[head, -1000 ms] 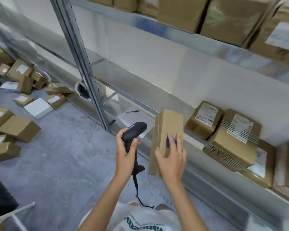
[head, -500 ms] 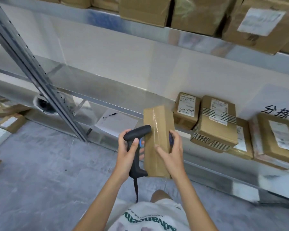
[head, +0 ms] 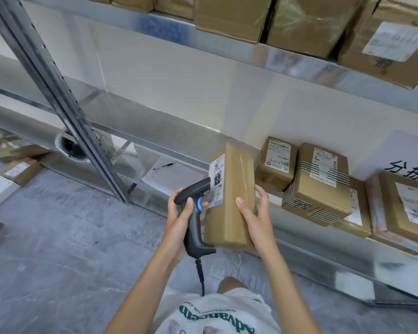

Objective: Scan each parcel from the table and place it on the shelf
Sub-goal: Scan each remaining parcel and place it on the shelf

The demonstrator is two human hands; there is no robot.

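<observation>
A long brown cardboard parcel [head: 232, 198], turned since a second ago so its white label [head: 217, 180] now faces the black handheld scanner [head: 195, 213], is ready to be scanned. It stands on end in front of the steel shelf [head: 169, 131], long axis nearly upright, top tipped toward the shelf. The right hand [head: 256, 215] grasps its side; the left hand [head: 179, 220] grips the scanner's handle.

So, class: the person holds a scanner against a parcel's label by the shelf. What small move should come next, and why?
Probably press the trigger to scan. The left hand grips the barcode scanner, its nose at the white label of the parcel gripped by the right hand. The parcel is not yet on the shelf.
</observation>
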